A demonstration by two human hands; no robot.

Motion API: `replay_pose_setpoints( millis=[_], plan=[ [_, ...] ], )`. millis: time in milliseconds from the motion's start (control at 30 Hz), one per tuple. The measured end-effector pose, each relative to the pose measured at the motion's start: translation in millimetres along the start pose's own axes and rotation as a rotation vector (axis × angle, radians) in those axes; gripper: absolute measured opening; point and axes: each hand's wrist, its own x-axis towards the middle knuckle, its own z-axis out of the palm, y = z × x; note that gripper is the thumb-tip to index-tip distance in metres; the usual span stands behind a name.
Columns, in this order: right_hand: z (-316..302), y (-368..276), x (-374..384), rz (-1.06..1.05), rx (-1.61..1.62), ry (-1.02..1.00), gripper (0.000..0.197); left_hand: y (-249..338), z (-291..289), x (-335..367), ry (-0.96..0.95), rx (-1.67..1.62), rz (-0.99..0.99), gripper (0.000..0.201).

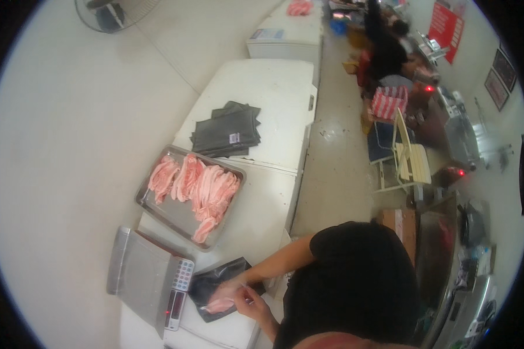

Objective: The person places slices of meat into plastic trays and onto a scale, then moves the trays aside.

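Note:
A vacuum-type pouch, black with a clear film face, lies on the white counter with pale pink raw meat slices in its mouth. My right hand reaches into the pouch and is closed on the meat, its fingertips partly hidden by film and meat. At the pouch's near edge, my left hand pinches the clear film. Beyond the pouch, a metal tray holds several bundles of sliced raw meat. A stack of empty black pouches rests past the tray.
A digital scale with a metal pan stands just left of the pouch. White chest freezers form the counter. Across the aisle are a folding chair, a striped bag, a cardboard box and a person in dark clothes. A fan hangs at upper left.

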Motion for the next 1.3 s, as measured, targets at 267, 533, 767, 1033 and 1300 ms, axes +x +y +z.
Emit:
replay_pose_setpoints(
  millis=[267, 533, 767, 1033, 1300],
  plan=[
    [6.4, 6.9, 22.5, -0.009, 0.01, 0.024, 0.054, 0.6, -16.6, 4.7, -0.053, 0.081, 0.083, 0.009],
    [12.1, 11.3, 31.5, 0.004, -0.004, 0.027, 0.052, -7.5, -20.9, 2.3, -0.068, 0.054, 0.142, 0.008],
    [20.6, 25.0, 2.8, 0.001, 0.035, 0.049, 0.05, 4.5, -24.3, -2.5, 0.001, 0.045, 0.003, 0.006],
    [8.2, 22.8, 22.6, 0.06, -0.086, 0.009, 0.048, 22.6, -16.9, -4.1, 0.08, 0.01, 0.007, 0.008],
    [-26.9, 25.8, -4.1, 0.012, -0.424, 0.023, 0.046, -16.7, -55.2, 10.9, 0.068, 0.15, -0.112, 0.016]
  ],
)
